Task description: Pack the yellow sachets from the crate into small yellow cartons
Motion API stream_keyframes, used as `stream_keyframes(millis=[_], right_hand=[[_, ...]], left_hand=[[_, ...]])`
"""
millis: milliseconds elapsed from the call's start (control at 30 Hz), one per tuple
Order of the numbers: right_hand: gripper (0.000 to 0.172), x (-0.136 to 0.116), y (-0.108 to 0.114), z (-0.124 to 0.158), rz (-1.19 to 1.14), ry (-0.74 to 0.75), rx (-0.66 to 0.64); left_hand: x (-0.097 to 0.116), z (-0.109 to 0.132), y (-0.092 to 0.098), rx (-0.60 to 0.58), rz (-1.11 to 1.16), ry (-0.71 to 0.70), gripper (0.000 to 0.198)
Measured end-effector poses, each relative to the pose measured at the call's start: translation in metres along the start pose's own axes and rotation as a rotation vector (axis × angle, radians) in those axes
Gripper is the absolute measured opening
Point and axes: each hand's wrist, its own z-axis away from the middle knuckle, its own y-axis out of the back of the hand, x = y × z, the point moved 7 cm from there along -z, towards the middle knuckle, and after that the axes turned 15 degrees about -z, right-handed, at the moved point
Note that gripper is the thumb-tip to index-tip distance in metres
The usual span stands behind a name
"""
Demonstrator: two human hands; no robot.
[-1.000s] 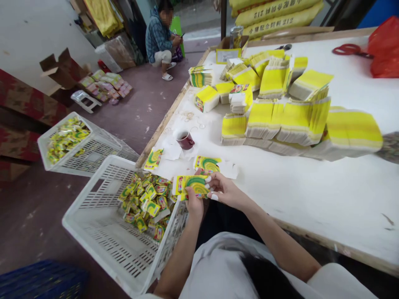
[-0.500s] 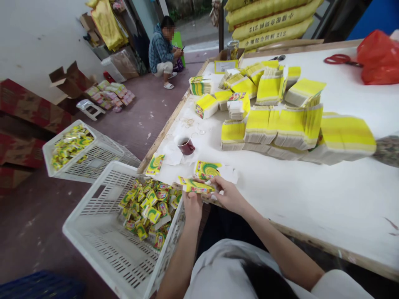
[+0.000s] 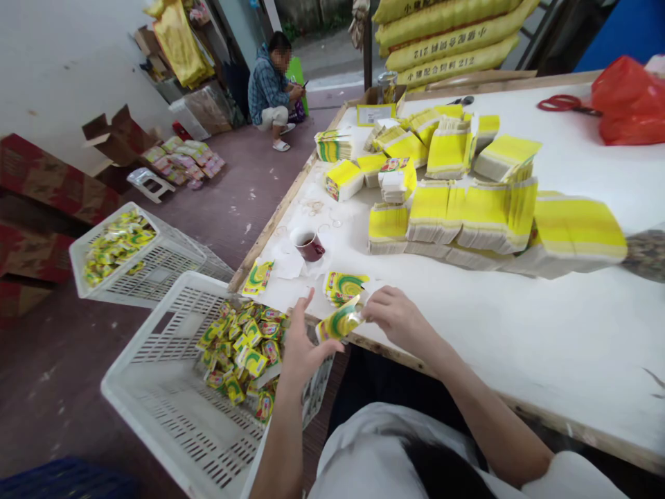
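Note:
A small yellow-and-green printed carton [image 3: 340, 320] is tilted above the table's front edge, its right end pinched in the fingers of my right hand [image 3: 400, 319]. My left hand [image 3: 301, 350] is spread wide at the carton's left end, thumb and fingers apart; whether the thumb touches it I cannot tell. Just behind the carton, more printed cartons [image 3: 343, 285] lie flat on the white table [image 3: 467, 326]. One flat carton [image 3: 258, 277] rests by the table's left edge. Below my left hand, a white plastic crate [image 3: 150, 388] holds many folded cartons [image 3: 244, 346].
A dark red mug [image 3: 310, 246] with dark liquid stands on the table. Stacks of yellow cartons [image 3: 483, 215] fill the table's middle. Red scissors [image 3: 561, 103] and a red bag [image 3: 628, 104] lie far right. A second crate [image 3: 150, 260] stands left; a person [image 3: 270, 90] squats behind.
My left hand has let the carton go and spread its fingers, moving slightly left. The carton has tilted, its right end now higher, in my right hand.

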Motion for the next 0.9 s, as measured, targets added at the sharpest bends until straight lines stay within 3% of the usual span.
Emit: stream_keyframes(millis=[67,133,200,267,367,467,567,667,800,900], right_hand=[[0.020,-0.015,-0.011,0.000,0.000,0.072,-0.081],[0.025,-0.017,-0.012,0.001,-0.031,0.057,0.041],[0.048,-0.005,-0.006,0.005,-0.122,-0.059,0.298],[0.067,0.015,-0.010,0.011,-0.354,-0.212,0.452],[0.062,0.033,-0.039,0.012,-0.836,-0.413,0.359],[0.049,0.032,-0.055,0.013,-1.014,-0.503,0.259],[0.046,0.028,-0.052,0.013,-0.982,-0.470,0.218],[0.052,0.023,-0.050,0.014,-0.944,-0.390,0.136],[0.054,0.017,-0.054,0.016,-0.712,-0.286,0.028],[0.061,0.019,-0.050,0.016,-0.492,-0.205,0.066]], left_hand=[[0.003,0.006,-0.020,-0.255,-0.236,-0.016,0.075],[-0.002,0.015,-0.037,-0.377,-0.351,-0.014,0.058],[-0.007,0.019,-0.043,-0.315,-0.398,-0.012,0.049],[-0.010,0.021,-0.042,-0.180,-0.422,-0.023,0.056],[-0.012,0.025,-0.040,-0.056,-0.432,-0.034,0.068],[-0.010,0.029,-0.048,-0.116,-0.427,-0.105,0.065],[-0.004,0.032,-0.056,-0.201,-0.401,-0.192,0.054],[-0.007,0.032,-0.055,-0.228,-0.465,-0.182,0.050],[-0.022,0.029,-0.058,-0.286,-0.604,-0.119,0.070],[-0.025,0.027,-0.058,-0.216,-0.663,-0.205,0.081]])
